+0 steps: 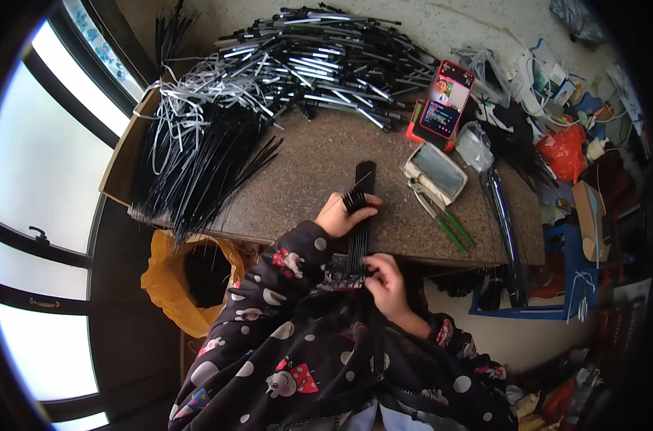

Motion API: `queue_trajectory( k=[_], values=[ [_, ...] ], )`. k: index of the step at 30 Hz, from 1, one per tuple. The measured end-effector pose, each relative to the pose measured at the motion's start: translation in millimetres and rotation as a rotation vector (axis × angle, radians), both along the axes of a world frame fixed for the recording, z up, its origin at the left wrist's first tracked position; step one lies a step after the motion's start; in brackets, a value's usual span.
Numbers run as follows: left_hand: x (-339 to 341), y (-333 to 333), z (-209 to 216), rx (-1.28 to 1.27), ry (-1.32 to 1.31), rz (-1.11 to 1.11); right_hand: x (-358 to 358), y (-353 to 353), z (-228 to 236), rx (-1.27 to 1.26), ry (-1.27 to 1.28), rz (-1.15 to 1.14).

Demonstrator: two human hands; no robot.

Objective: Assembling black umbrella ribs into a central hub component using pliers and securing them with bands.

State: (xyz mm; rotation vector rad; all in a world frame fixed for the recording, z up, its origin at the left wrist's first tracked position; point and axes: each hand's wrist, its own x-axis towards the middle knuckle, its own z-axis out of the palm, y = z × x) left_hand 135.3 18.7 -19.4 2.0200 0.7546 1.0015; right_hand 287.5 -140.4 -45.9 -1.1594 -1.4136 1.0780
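My left hand (339,217) is closed around a narrow bundle of thin black strips (358,243) near the table's front edge. The strips run lengthwise toward me, and some loop over my fingers at the top. Close to the bundle's lower end, my right hand (390,287) has its thumb and forefinger pinched together at the side of the strips. What lies between those fingertips is too small to make out. Behind the lower end of the strips, a small patterned piece (339,279) rests against my lap.
Black strips tied with white bands (197,154) lie at the left. Black and silver rods (326,61) are heaped at the back. At right are a lit phone (447,97), a tray (436,172) and green-handled pliers (441,219). An orange bag (165,280) hangs open below left.
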Motion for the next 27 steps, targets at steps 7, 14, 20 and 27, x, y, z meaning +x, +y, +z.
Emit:
queue_trajectory(
  k=[7,14,20,27],
  values=[
    [3,-1,-8,-0.113,-0.110,0.018,-7,-4,-15,-0.136,0.030,-0.020],
    [0,-3,-9,-0.102,-0.068,-0.030,-6,-4,1,0.006,-0.140,-0.026],
    [2,-4,-6,-0.128,-0.094,-0.021,-13,-7,-19,0.117,-0.424,-0.180],
    [0,-2,-4,-0.140,-0.088,-0.004,-15,-4,-13,0.208,-0.423,-0.208]
  ],
)
